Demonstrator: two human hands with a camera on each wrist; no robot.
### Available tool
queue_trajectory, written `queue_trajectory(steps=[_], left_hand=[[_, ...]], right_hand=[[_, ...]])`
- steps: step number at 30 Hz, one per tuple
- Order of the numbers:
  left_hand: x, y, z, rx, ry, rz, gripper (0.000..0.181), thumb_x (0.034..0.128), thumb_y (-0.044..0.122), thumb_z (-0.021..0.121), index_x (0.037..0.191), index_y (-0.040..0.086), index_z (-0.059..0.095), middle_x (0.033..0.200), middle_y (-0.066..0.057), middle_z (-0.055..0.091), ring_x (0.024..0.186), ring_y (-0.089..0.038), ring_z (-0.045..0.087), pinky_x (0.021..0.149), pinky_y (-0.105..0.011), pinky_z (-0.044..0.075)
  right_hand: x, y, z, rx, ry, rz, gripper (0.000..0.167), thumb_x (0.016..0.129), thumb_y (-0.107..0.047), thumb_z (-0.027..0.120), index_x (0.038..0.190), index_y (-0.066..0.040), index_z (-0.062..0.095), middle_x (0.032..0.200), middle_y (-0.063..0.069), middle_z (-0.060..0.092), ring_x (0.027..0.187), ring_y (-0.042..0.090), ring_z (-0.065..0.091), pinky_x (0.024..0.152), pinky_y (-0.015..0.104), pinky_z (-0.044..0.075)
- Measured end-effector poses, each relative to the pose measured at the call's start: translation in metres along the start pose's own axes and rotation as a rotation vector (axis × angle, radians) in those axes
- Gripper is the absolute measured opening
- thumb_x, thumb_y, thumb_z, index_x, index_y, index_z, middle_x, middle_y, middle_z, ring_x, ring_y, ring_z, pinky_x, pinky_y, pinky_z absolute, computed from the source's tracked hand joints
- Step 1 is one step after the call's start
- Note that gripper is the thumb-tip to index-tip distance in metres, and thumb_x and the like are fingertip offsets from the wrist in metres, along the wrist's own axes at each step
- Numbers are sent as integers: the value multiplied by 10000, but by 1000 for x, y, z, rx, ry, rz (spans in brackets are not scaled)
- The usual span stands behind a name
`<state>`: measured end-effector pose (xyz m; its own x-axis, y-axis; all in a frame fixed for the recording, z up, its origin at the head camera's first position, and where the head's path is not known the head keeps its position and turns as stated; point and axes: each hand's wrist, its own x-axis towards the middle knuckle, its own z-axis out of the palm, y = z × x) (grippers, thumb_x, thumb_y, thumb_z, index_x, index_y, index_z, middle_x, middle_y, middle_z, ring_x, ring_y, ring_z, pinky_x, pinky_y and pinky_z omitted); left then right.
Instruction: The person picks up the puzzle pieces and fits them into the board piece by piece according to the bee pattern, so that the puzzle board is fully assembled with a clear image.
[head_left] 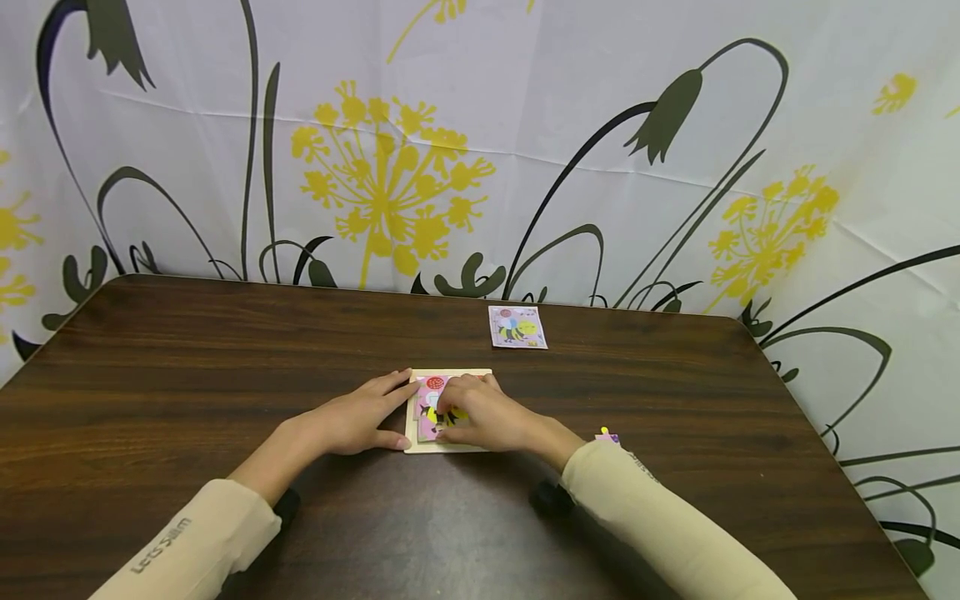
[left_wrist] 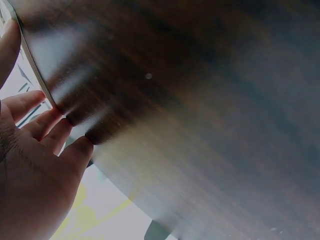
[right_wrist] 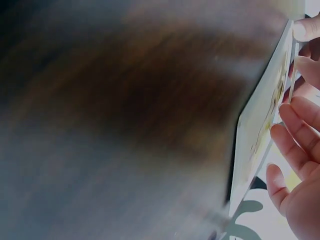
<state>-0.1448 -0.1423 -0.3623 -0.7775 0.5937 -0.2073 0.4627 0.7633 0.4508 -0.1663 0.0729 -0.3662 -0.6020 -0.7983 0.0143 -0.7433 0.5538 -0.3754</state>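
Observation:
A small pale board [head_left: 446,448] with a pink bee picture lies at the table's centre. My left hand [head_left: 348,421] rests at its left edge, fingers spread and thumb near the lower corner; the left wrist view has that hand [left_wrist: 40,175] beside the board's thin edge [left_wrist: 37,70]. Over the picture, my right hand [head_left: 487,417] pinches a pink piece [head_left: 427,429], partly hidden by the fingers. In the right wrist view, the thin piece [right_wrist: 293,80] is between the thumb and fingers of the right hand [right_wrist: 300,175], just above the board [right_wrist: 250,145].
Behind the board lies a square bee picture card [head_left: 517,327]. A small pink and yellow piece [head_left: 606,435] shows beside the right sleeve, partly covered by it. Past the dark wooden table [head_left: 225,358] hangs a floral cloth [head_left: 570,100].

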Motion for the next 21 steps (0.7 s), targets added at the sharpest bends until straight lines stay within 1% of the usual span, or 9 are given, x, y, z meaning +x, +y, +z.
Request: queue_trajectory(steps=[8,12,17,21], left_hand=[[0,0,0,-2,-6,-5,758,845,363,630,1411,-7,288,1458,-247,193,1321,-418,182,1001,-548,251],[0,0,0,-4,-5,-7,758,845,366,628,1412,-4,288,1460,-245,192,1321,-419,181,999,-552,249],[0,0,0,-5,-6,-9,757,846,365,628,1414,-1,288,1461,-242,189,1322,-417,180,995,-553,255],[0,0,1,-4,-6,-10,756,846,366,628,1414,0,288,1462,-242,188,1323,-413,182,996,-548,258]], right_hand=[[3,-5,5,-51,11,13,210,799,-251,714,931,-102,650,949,-24,558,941,121,470,765,316,296],[3,-5,6,-72,22,3,211,794,-265,718,919,-111,645,931,-25,549,920,117,472,754,306,302],[3,-4,8,-84,36,-10,208,790,-281,720,901,-121,646,922,-29,544,908,120,473,771,318,318],[3,-4,9,-89,38,-3,215,789,-293,721,904,-125,651,936,-31,544,922,120,471,786,327,322]])
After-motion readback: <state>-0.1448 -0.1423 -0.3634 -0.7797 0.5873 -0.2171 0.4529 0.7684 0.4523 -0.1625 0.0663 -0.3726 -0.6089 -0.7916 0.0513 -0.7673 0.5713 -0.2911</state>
